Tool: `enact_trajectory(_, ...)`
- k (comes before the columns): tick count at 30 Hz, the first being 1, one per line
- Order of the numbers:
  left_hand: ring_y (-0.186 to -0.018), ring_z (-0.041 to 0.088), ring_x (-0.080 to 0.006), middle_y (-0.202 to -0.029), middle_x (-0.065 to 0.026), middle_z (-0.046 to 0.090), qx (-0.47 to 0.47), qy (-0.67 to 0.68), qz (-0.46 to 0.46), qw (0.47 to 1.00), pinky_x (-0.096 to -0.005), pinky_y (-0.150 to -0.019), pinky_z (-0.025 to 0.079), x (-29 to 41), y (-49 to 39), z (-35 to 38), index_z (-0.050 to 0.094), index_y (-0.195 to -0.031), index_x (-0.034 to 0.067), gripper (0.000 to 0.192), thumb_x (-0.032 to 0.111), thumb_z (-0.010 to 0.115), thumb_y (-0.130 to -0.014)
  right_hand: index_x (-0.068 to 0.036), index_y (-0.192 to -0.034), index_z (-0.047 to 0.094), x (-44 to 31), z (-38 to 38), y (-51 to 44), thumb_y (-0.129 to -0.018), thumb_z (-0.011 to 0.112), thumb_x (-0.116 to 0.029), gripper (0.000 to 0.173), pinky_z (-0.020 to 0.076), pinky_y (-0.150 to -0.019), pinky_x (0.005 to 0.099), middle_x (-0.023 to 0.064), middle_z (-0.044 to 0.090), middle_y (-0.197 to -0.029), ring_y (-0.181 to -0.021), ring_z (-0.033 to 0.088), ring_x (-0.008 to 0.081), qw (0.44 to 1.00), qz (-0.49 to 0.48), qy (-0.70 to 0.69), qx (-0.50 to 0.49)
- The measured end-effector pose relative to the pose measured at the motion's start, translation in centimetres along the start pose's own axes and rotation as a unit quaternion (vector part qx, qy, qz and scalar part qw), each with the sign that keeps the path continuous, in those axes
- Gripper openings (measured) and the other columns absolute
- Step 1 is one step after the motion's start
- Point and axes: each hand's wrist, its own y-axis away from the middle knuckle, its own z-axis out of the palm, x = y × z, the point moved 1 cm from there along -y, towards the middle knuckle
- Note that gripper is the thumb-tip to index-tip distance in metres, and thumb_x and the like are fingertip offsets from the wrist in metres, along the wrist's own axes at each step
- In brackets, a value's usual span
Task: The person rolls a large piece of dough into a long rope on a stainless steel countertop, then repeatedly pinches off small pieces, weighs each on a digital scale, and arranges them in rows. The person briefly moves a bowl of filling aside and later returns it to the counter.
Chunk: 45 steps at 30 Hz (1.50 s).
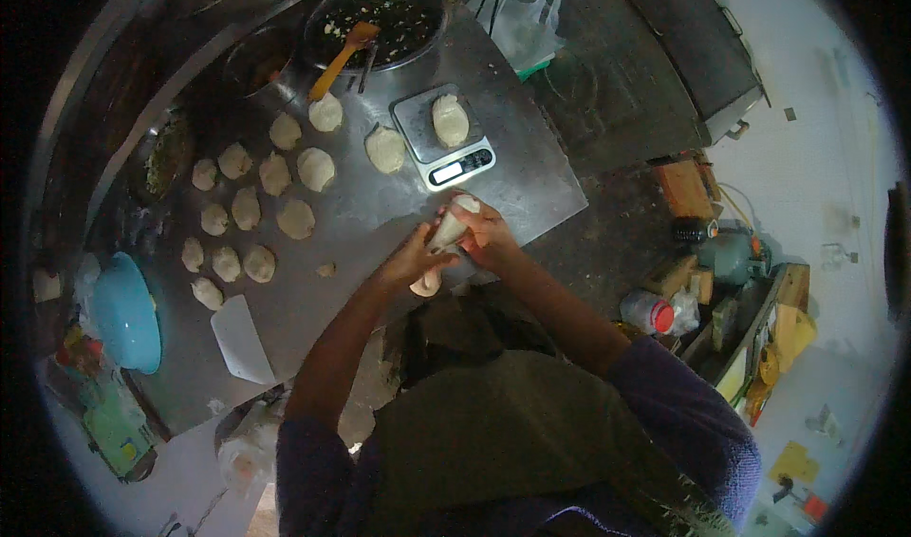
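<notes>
Near the front edge of the metal table, both hands are on an elongated piece of pale dough (pixel 450 229). My left hand (pixel 415 258) grips its lower end. My right hand (pixel 490 233) is closed around its upper part. Below my left hand shows a pale, rounded thing (pixel 426 283); whether it is part of the same dough I cannot tell. Just beyond my hands stands a digital kitchen scale (pixel 420 128) with a dough piece (pixel 450 121) on its platform. Another dough piece (pixel 385 150) lies against the scale's left side.
Several dough pieces (pixel 275 174) cover the left of the metal table (pixel 341 252). A dough scraper (pixel 242 341) and light blue basin (pixel 128 316) are at lower left. At the back, a large metal bowl (pixel 434 35) holds dark green filling and a spatula (pixel 338 64).
</notes>
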Motion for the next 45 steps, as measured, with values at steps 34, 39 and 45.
enact_trajectory(34,-0.095,0.06,-0.0259,-0.112,-0.0152,0.057,0.415,-0.217,0.034,0.883,-0.0367,-0.082,0.049,-3.4,10.6,-12.7,0.056,-0.11,0.001,0.034,0.012,0.069,-0.08,0.0,-0.107,0.057,-11.0,2.6,-13.9,-0.076,0.073,-0.025,0.042,0.047,-0.08,0.0415,0.0169,0.058,-0.096,-0.094,0.056,0.0362,0.625,-0.317,0.705,0.113)
enact_trajectory(39,-0.097,0.06,-0.0334,-0.114,-0.0206,0.057,0.388,-0.263,0.082,0.88,-0.0407,-0.082,0.05,-6.0,9.5,-11.4,0.055,-0.113,0.005,0.036,0.007,0.065,-0.079,-0.001,-0.109,0.056,-8.2,3.8,-6.9,-0.084,0.065,-0.015,0.03,0.0479,-0.077,0.0339,0.0111,0.057,-0.094,-0.091,0.059,0.022,0.794,-0.165,0.584,-0.023)
enact_trajectory(45,-0.1,0.058,-0.0364,-0.109,-0.0192,0.059,0.417,-0.106,-0.054,0.901,-0.0424,-0.085,0.049,-3.1,16.4,-13.9,0.044,-0.127,0.011,0.058,0.006,0.068,-0.075,-0.003,-0.117,0.055,0.0,4.3,-0.7,-0.076,0.076,-0.019,0.049,0.0492,-0.08,0.0381,0.0146,0.057,-0.109,-0.096,0.059,0.0296,0.654,-0.177,0.712,-0.182)
